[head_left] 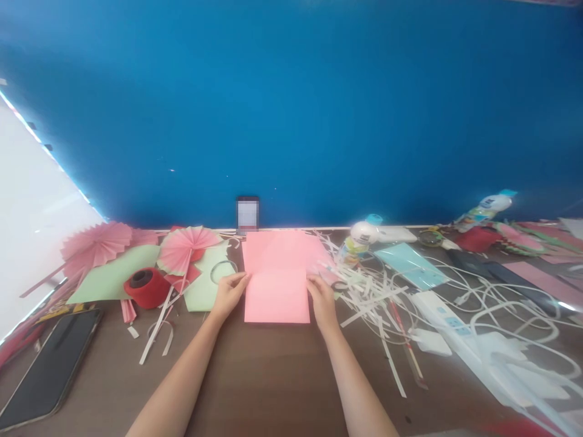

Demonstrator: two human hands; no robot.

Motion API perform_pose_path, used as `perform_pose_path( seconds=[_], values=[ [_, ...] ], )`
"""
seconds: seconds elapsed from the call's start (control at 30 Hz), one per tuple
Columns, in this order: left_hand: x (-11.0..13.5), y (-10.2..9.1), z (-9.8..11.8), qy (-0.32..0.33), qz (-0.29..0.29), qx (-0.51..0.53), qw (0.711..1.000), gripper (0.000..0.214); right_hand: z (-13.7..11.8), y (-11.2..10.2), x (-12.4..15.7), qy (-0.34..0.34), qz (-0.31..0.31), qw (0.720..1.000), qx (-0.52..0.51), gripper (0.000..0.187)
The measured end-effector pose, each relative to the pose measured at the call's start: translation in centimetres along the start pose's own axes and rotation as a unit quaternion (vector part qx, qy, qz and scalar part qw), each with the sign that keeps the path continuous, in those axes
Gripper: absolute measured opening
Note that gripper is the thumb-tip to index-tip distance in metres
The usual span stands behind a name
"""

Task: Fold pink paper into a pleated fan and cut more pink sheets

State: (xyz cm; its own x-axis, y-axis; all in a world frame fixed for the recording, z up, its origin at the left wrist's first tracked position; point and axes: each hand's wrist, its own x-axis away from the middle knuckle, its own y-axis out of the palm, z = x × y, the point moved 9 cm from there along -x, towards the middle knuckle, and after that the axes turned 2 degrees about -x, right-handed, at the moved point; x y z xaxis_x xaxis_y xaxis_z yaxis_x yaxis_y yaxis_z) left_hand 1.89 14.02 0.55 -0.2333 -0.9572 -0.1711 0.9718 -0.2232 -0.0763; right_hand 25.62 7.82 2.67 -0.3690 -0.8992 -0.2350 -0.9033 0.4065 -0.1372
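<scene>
A pink sheet of paper [277,297] lies on the brown table in front of me, with a crease running across its middle. On its left edge, my left hand [230,292] pinches the paper near the crease. My right hand [322,297] grips the opposite edge at about the same height. Just left of my left hand is a light green paper [200,297] with a ring-shaped item [223,263] on it. Beyond my right hand spreads a heap of white paper strips [368,291].
Pink folded paper fans [189,243], a red thread spool [148,288] and a dark phone [50,364] are on the left. To the right are a glue bottle [359,240], a blue packet [412,265] and a white power strip [449,325] with tangled cables. A blue wall [291,109] stands behind.
</scene>
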Motion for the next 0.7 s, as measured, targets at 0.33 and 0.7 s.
perform_pose_path(
  seconds=[0.33, 0.7],
  values=[
    [0.2, 0.9, 0.4, -0.003, -0.044, -0.015, 0.999, 0.029, 0.1, -0.8, 0.1, 0.017, 0.031, 0.999, -0.011, 0.02],
    [0.0, -0.8, -1.4, -0.078, 0.04, -0.021, 0.996, 0.059, -0.6, -5.9, -0.1, -0.054, 0.219, 0.966, 0.129, 0.027]
  ],
)
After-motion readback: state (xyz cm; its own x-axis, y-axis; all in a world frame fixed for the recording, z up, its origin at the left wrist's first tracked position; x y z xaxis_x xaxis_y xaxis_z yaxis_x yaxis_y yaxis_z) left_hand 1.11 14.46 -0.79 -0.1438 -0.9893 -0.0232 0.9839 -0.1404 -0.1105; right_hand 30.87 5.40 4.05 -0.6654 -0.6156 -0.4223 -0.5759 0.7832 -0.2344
